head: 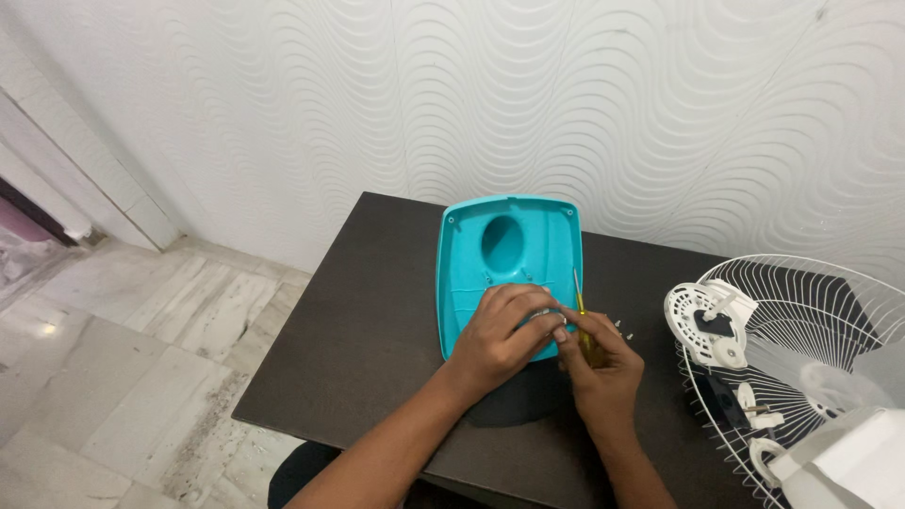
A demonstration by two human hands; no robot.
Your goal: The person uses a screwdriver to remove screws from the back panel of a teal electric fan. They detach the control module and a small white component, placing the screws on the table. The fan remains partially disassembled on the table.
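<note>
Resting flat: glossy turquoise fan base [471, 273]

On the dark table [377, 320], the left hand [504, 330] is resting on the near end of a turquoise fan base cover [504, 259]. Just right of that cover, the right hand [599, 363] is gripping a yellow-handled screwdriver [583, 320], and a white wire fan guard [801, 349] is lying farther right.

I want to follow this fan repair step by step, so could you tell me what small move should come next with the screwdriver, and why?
Probably tilt the screwdriver down to seat its tip on the turquoise base. The right hand holds it with the shaft pointing up and away, while the left hand presses a small part against the base's near edge. Loose white screws lie beside it on the dark table.
</note>
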